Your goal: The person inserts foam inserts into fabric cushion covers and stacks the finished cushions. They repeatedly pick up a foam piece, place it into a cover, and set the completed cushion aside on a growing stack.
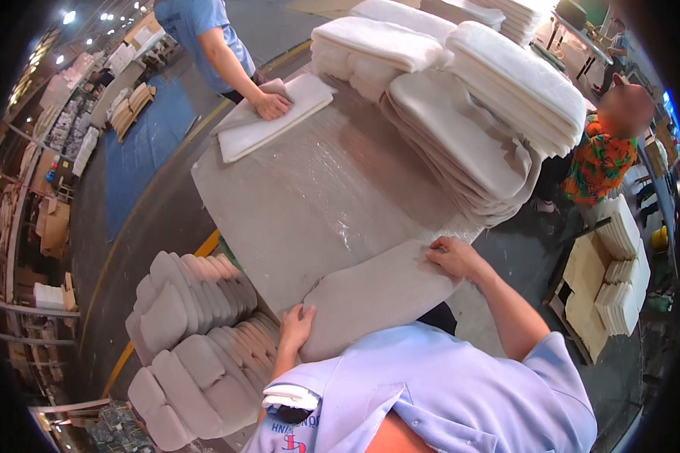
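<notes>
A long beige fabric cushion cover (pixel 374 291) with rounded ends lies along the near edge of the table, close to my body. It looks flat and padded. My left hand (pixel 296 328) is closed on its left end, thumb and fingertips at the rim. At the upper right corner my right hand (pixel 455 258) pinches the fabric, with the fingers partly curled under. The plastic-covered table (pixel 302 204) reaches away from me beneath the cover. Beyond my right hand rises a stack of similar beige covers (pixel 461 136).
White fibre pads (pixel 517 87) are piled at the far right of the table. Across from me a co-worker's hand (pixel 272 104) presses on a white pad (pixel 279 124). Finished grey cushions (pixel 193 302) stand stacked at lower left. Another person (pixel 608 158) stands at right, beyond cardboard (pixel 582 283).
</notes>
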The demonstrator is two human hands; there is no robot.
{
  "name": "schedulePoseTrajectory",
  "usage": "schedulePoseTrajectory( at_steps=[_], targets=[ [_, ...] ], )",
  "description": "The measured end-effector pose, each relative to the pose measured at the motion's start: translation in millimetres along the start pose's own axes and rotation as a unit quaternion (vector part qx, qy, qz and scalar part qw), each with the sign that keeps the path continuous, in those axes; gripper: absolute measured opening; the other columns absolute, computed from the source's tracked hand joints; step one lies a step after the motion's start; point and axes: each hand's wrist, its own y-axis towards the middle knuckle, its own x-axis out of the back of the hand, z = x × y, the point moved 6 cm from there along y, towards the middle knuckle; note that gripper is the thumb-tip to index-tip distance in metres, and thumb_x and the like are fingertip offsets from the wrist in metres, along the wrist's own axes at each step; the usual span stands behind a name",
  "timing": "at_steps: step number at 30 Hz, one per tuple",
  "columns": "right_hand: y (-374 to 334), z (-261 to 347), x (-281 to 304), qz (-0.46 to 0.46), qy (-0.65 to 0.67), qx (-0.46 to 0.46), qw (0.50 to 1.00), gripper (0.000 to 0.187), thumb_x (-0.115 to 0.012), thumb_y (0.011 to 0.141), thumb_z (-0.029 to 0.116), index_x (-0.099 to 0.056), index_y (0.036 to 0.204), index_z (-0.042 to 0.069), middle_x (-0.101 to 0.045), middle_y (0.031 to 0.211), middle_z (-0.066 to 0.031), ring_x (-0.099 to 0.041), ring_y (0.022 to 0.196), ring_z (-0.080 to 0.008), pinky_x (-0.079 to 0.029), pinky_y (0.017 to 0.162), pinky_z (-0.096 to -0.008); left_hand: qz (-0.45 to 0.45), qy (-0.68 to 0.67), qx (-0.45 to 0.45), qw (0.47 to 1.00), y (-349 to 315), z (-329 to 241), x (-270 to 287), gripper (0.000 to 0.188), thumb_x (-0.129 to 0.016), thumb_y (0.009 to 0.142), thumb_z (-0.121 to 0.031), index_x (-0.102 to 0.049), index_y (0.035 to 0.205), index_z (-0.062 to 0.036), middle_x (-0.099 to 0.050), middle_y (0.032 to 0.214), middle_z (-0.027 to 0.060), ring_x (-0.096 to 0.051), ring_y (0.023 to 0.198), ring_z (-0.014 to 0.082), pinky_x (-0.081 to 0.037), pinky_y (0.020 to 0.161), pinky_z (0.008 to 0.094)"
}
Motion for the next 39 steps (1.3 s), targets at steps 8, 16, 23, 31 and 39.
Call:
schedulePoseTrajectory(
  at_steps=[8,16,23,31,39],
  targets=[
    [60.8,13.0,-34.1,0.054,-0.201,-0.002,0.978,0.059,-0.071,0.09,0.054,-0.075,0.121,0.003,-0.065,0.138,-0.0235,-0.06,0.131,-0.041,-0.05,0.105,-0.055,-0.009,0.091,-0.11,0.99,13.5,-59.1,-10.4,0.064,-0.065,0.097,-0.048,-0.061,0.145,-0.0051,-0.059,0.142,0.0272,-0.054,0.134,0.0449,-0.043,0.114,0.051],
    [33.0,66.7,-15.4,-0.162,-0.023,0.316,0.935,0.017,-0.07,0.089,0.021,-0.07,0.096,0.005,-0.07,0.097,-0.0155,-0.064,0.105,-0.0424,-0.052,0.089,-0.0506,-0.069,0.062,-0.331,0.939,40.8,-137.6,-28.8,0.067,-0.074,0.091,-0.05,-0.064,0.142,-0.0086,-0.067,0.134,0.0233,-0.062,0.125,0.0411,-0.048,0.106,0.0495],
    [26.9,44.4,-18.9,-0.18,-0.045,0.224,0.957,0.015,-0.064,0.097,0.02,-0.069,0.105,0.009,-0.073,0.101,-0.0147,-0.066,0.101,-0.0397,-0.053,0.085,-0.0514,0.01,0.031,-0.211,0.977,55.9,-147.2,-42.3,0.049,-0.074,0.092,-0.053,-0.073,0.109,-0.0062,-0.074,0.1,0.0248,-0.071,0.099,0.0443,-0.054,0.087,0.0527],
    [69.7,41.1,-41.6,-0.08,-0.105,0.131,0.983,0.024,-0.059,0.101,0.029,-0.07,0.108,0.009,-0.074,0.103,-0.0207,-0.068,0.099,-0.0462,-0.052,0.085,-0.0572,-0.108,0.024,-0.275,0.955,66.4,-147.2,-43.3,0.037,-0.068,0.098,-0.04,-0.067,0.085,-0.0056,-0.069,0.076,0.0212,-0.068,0.079,0.0456,-0.051,0.072,0.0566],
    [90.9,31.8,-52.8,-0.1,-0.09,0.121,0.984,0.023,-0.058,0.099,0.028,-0.072,0.105,0.011,-0.073,0.108,-0.0195,-0.068,0.103,-0.0443,-0.054,0.089,-0.0544,-0.082,0.054,-0.306,0.947,78.8,-153.1,-51.0,0.031,-0.067,0.098,-0.036,-0.071,0.087,-0.0068,-0.072,0.086,0.0187,-0.069,0.083,0.042,-0.051,0.075,0.0552]
  ],
)
